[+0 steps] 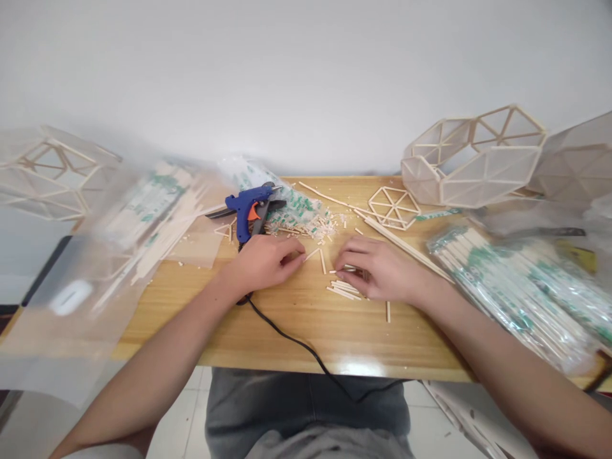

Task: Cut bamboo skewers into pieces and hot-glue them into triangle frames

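My left hand (268, 262) is closed in a pinch on one end of a short wooden stick (312, 254), just above the wooden table. Another short stick (322, 261) lies close by its free end. Over a small pile of cut sticks (345, 290), my right hand (377, 268) has its fingers curled, with a short stick (333, 272) poking out at the fingertips. The palm side of that hand is hidden. One loose piece (388, 312) lies below its wrist. Just beyond my left hand rests a blue glue gun (246, 207) with an orange trigger.
Behind the hands lies a bag of offcuts (296, 207). A flat hexagonal stick frame (394, 208) and long sticks (401, 244) sit right of it. Covered stick structures stand at far right (478, 159) and left (52, 169). Packed sticks (516, 287) fill the right; a black cable (291, 338) crosses the front edge.
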A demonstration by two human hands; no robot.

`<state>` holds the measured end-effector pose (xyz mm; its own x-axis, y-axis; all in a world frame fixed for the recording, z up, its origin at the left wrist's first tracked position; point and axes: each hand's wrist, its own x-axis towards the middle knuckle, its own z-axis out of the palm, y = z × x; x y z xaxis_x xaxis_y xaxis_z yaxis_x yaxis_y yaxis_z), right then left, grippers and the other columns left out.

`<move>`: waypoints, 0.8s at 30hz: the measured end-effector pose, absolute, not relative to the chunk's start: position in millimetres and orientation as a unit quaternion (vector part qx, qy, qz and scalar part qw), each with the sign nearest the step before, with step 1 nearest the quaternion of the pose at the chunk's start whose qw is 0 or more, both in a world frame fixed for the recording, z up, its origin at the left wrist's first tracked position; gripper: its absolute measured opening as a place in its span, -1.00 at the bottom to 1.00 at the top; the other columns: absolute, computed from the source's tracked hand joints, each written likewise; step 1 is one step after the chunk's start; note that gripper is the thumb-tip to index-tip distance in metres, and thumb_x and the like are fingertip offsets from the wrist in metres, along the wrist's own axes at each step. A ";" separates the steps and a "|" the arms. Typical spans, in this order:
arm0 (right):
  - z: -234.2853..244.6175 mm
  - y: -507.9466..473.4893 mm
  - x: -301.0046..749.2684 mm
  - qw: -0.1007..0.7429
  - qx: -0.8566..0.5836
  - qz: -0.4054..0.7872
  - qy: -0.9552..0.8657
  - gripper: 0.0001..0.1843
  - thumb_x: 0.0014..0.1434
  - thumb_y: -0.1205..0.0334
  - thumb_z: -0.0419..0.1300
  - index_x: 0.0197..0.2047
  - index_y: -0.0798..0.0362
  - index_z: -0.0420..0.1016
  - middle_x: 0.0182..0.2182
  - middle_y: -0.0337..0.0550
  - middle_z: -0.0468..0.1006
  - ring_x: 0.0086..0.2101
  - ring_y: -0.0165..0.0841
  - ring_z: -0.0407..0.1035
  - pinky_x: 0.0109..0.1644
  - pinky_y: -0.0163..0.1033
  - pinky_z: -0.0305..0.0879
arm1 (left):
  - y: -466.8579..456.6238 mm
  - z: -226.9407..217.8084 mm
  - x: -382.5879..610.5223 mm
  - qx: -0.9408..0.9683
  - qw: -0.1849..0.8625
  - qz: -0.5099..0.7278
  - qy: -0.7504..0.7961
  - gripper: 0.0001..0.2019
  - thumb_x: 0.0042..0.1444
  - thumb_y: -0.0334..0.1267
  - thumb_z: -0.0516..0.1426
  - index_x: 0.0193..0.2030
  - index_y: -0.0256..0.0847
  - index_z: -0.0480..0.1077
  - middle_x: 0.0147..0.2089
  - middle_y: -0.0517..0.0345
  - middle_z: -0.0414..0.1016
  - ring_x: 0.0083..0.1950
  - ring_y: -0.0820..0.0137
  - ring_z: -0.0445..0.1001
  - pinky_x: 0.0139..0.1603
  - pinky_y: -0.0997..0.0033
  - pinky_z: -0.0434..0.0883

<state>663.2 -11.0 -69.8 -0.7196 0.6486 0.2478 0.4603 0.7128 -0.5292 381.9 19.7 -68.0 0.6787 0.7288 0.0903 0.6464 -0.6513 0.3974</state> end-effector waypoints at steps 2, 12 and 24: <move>-69.2 -10.7 664.1 0.212 -0.310 0.219 -0.900 -0.88 0.40 0.33 0.15 -0.19 0.03 0.52 -0.27 -0.09 0.56 -0.27 -0.27 0.44 -0.17 -0.18 0.33 | 20.0 -67.8 382.0 0.901 0.166 0.114 0.383 -0.79 0.36 -0.19 0.11 -0.15 -0.17 0.57 -0.34 0.17 0.61 -0.35 0.39 0.54 -0.30 0.41 0.30; -68.8 -8.8 664.4 0.196 -0.337 0.186 -0.902 -0.87 0.43 0.28 0.15 -0.20 0.04 0.47 -0.27 -0.07 0.52 -0.24 -0.23 0.40 -0.13 -0.13 0.32 | 19.5 -66.6 384.4 0.909 0.164 0.106 0.368 -0.81 0.36 -0.22 0.12 -0.16 -0.16 0.58 -0.29 0.14 0.63 -0.28 0.37 0.56 -0.24 0.39 0.34; -70.4 -10.1 657.9 0.180 -0.354 0.153 -0.905 -0.87 0.45 0.28 0.12 -0.18 0.04 0.44 -0.24 -0.03 0.51 -0.19 -0.17 0.39 -0.09 -0.07 0.35 | 19.8 -70.4 386.3 0.910 0.170 0.109 0.362 -0.83 0.37 -0.18 0.14 -0.14 -0.14 0.55 -0.31 0.20 0.63 -0.30 0.38 0.56 -0.24 0.41 0.33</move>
<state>657.9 -10.1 -70.4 -0.6848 0.6952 0.2184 0.5849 0.7032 -0.4043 386.3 19.8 -70.4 0.7140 0.6961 0.0751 0.6221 -0.6799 0.3882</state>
